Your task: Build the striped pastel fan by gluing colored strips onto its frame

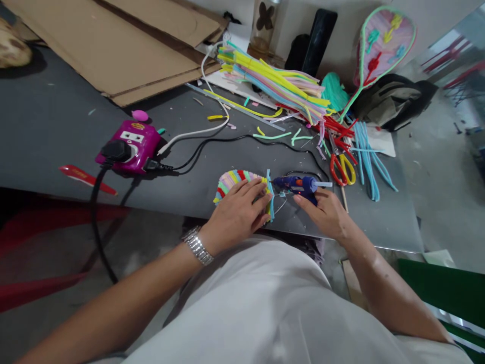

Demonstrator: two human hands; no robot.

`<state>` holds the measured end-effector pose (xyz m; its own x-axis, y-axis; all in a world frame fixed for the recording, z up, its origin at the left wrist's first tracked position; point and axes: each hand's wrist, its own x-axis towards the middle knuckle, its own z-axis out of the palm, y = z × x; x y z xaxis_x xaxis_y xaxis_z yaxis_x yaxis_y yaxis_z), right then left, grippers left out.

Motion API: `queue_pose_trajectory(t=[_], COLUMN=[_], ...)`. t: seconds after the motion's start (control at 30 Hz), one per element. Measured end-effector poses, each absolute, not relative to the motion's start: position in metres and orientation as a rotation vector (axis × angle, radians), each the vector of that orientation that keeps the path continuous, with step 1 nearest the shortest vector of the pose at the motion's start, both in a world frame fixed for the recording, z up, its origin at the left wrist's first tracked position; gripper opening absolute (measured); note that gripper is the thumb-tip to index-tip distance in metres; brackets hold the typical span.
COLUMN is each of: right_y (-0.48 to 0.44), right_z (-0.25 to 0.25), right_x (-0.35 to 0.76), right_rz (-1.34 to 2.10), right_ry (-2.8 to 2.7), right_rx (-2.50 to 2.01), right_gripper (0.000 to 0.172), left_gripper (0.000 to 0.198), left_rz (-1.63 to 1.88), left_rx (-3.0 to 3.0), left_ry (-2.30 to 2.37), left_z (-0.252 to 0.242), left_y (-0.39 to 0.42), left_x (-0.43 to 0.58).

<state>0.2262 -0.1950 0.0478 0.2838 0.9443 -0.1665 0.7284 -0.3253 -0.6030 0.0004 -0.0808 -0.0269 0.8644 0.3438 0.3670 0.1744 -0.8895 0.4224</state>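
A craft piece of pipe cleaners in coloured stripes (226,184) lies flat near the table's front edge. My left hand (242,207) rests over it, fingers stretched out and pressing on its surface. Along the piece's right edge runs a light blue pipe cleaner strip (271,194). My right hand (326,210) is wrapped round a blue hot glue gun (295,184), whose nozzle points left at the top of that blue strip. A clear glue stick (324,184) pokes out of the gun's back end. Whether the nozzle touches the strip I cannot tell.
Scissors (343,169) and blue pipe cleaners (369,162) lie to the right. Behind are a bundle of pipe cleaners (276,76) and a finished fan-shaped piece (384,45). A purple power socket (138,146) with cords, a red cutter (87,179) and cardboard (125,45) are leftward.
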Motion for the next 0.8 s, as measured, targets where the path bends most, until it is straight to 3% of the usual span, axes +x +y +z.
queue_pose_trajectory(t=[0.23, 0.43, 0.8], right_y=[-0.213, -0.253, -0.277], right_z=[0.059, 0.061, 0.045], right_x=[0.242, 0.242, 0.223], right_rz=[0.905, 1.028, 0.828], right_ry=[-1.321, -1.148, -1.624], right_rx=[-2.147, -2.06, -1.966], right_gripper=[0.068, 0.057, 0.03], left_gripper=[0.033, 0.03, 0.028], left_rz=[0.661, 0.664, 0.648], left_rx=[2.576, 2.538, 2.604], left_ry=[0.407, 0.401, 0.398], left_z=[-0.025, -0.025, -0.028], left_y=[-0.08, -0.08, -0.077], left_x=[-0.001, -0.002, -0.002])
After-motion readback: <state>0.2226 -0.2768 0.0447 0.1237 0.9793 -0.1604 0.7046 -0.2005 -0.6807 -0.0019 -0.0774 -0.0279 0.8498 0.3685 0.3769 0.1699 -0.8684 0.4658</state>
